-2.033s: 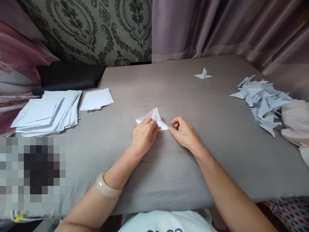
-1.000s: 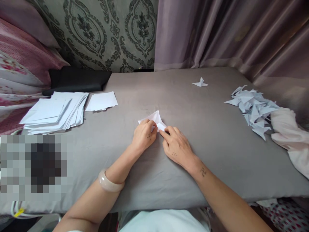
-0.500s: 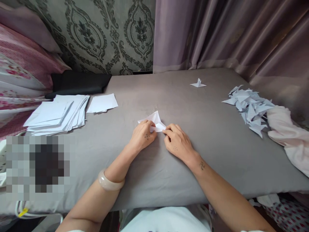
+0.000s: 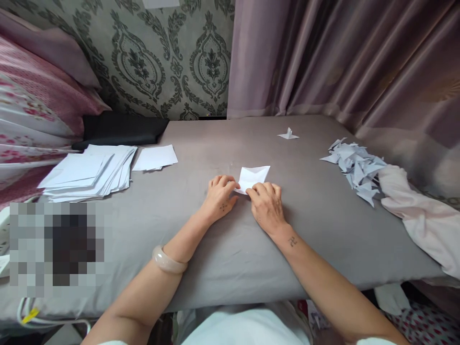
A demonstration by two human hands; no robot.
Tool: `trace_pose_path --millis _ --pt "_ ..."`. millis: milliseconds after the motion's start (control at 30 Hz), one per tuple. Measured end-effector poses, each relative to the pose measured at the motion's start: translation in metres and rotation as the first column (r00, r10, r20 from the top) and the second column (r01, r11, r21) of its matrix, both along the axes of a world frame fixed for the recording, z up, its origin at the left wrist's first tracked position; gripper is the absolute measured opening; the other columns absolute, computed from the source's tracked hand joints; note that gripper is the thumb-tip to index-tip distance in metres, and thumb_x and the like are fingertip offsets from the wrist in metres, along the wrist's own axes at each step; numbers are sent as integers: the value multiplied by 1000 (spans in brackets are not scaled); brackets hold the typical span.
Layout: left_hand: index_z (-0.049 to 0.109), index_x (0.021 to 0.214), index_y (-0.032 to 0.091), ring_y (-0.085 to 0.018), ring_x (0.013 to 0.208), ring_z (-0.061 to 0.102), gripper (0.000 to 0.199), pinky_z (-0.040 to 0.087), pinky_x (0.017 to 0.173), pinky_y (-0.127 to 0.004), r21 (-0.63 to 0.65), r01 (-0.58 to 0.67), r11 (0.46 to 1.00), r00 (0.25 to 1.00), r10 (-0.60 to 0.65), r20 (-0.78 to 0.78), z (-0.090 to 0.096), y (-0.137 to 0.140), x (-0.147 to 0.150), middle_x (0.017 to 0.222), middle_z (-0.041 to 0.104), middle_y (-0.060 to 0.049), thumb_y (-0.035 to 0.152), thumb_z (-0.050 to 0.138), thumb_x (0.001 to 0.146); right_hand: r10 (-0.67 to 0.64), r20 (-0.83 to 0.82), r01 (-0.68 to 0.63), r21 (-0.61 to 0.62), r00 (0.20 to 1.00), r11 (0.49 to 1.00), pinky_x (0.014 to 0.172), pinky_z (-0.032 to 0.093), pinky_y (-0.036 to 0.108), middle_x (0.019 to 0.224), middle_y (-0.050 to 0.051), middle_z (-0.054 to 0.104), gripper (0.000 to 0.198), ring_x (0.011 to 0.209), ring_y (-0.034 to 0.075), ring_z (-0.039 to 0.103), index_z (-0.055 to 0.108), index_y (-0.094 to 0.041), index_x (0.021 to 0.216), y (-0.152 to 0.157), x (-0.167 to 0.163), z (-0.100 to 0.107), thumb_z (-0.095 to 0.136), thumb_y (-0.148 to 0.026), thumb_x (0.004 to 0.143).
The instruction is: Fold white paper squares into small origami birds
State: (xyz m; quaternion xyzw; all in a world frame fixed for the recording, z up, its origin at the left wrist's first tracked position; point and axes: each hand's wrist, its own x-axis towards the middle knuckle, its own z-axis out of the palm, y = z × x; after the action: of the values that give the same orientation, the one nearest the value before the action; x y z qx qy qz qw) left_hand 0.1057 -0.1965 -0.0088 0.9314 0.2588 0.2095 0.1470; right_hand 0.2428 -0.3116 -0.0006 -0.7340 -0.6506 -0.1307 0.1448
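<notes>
While my left hand (image 4: pixel 220 197) pins the near left corner of the folded white paper (image 4: pixel 253 178), my right hand (image 4: pixel 266 205) presses down on its near right edge, fingers of both laid close together and flat on the sheet, not pinching it. The paper lies on the grey sheet (image 4: pixel 223 249) right in front of me, its far edge free and showing a shallow notch in the middle.

What could slip here? The cover under it is soft and looks a little rumpled, so I reckon a hard press could sink the paper and leave the crease crooked. If one hand bears down more than the other, the sheet could pivot and the layers come out of line. The far flap sits loose; it might spring up once I ease off.

Containers: none that I can see. Everything lies loose on the cover. The stack of blank sheets (image 4: pixel 89 170) rests to my left with a smaller lot of sheets (image 4: pixel 155 157) just beside it, a heap of folded pieces (image 4: pixel 354 163) lies to my right against a pale cloth (image 4: pixel 420 215), and one folded piece (image 4: pixel 288 134) sits alone farther back. A black cushion (image 4: pixel 120 129) lies behind the stack.
</notes>
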Motion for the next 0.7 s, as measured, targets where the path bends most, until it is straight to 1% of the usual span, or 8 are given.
trace_pose_path --millis 33,100,200,300,400,567,700 --pt "62 104 22 -24 109 46 23 35 91 -37 6 -19 1000 1000 19 -13 0 -1 -1 117 60 -6 22 63 82 -12 23 13 -17 1000 1000 87 27 36 95 7 63 24 90 22 45 66 -20 96 0 -1 1 46 -9 88" --pt "62 103 21 -23 104 49 20 36 87 -36 19 -40 999 999 41 -35 2 -4 -3 111 62 -6 22 60 83 -25 57 28 -54 998 998 84 28 36 95 9 63 23 88 22 45 66 -18 95 -1 -3 3 46 -8 88" --pt "64 99 21 -22 99 53 16 35 85 -36 36 -16 999 997 19 -70 4 -12 -3 104 65 -6 22 52 88 -26 86 36 -119 996 992 84 28 36 96 10 63 23 90 23 45 67 -17 94 -1 -6 6 46 -9 90" --pt "66 100 21 -21 93 56 21 36 82 -36 33 23 999 993 -19 -117 6 -18 -1 100 65 -7 24 47 92 -14 102 33 -182 995 983 85 27 37 98 11 63 21 92 24 45 67 -16 94 0 -7 10 46 -11 91" --pt "68 99 21 -21 90 57 25 37 77 -35 15 29 999 987 -26 -158 8 -21 0 98 65 -7 25 45 93 10 107 15 -227 994 974 86 27 38 98 11 62 21 94 24 46 67 -16 95 0 -5 14 46 -12 92" --pt "70 96 19 -21 89 58 24 41 76 -33 -45 -9 999 991 3 -136 7 -19 1 96 65 -8 26 48 92 70 30 -60 -251 997 966 85 26 36 96 7 64 23 94 21 48 68 -18 91 1 10 20 45 -14 93" --pt "70 92 19 -21 88 59 21 44 77 -31 -121 -43 992 996 32 -88 4 -13 4 95 66 -6 27 51 91 69 -52 -82 -302 996 950 85 26 36 91 6 66 24 93 21 51 70 -19 88 8 22 26 47 -21 95"
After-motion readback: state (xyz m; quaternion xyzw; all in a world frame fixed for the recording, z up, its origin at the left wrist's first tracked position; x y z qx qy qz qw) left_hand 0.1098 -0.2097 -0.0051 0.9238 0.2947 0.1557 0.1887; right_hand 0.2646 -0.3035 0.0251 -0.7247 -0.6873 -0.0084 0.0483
